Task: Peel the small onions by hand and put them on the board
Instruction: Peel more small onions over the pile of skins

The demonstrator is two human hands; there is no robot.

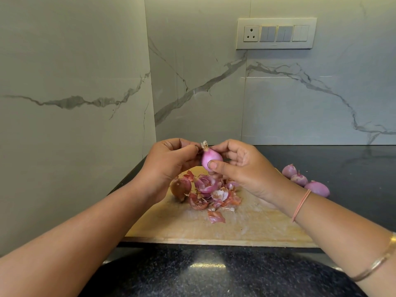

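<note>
A small pink onion (211, 159) is held in the air above the wooden board (246, 224). My right hand (242, 168) grips its body between thumb and fingers. My left hand (169, 161) pinches the dry skin at the onion's top. On the board under my hands lies a pile of pink peels (214, 194). An unpeeled brown onion (181, 187) sits at the pile's left edge. Three peeled onions (304, 181) lie at the right, behind my right wrist; I cannot tell whether they rest on the board or the counter.
The board lies on a dark speckled counter (214, 273) in a corner of marble-patterned walls (75, 99). A switch panel with a socket (276, 33) is on the back wall. The board's front half is bare wood.
</note>
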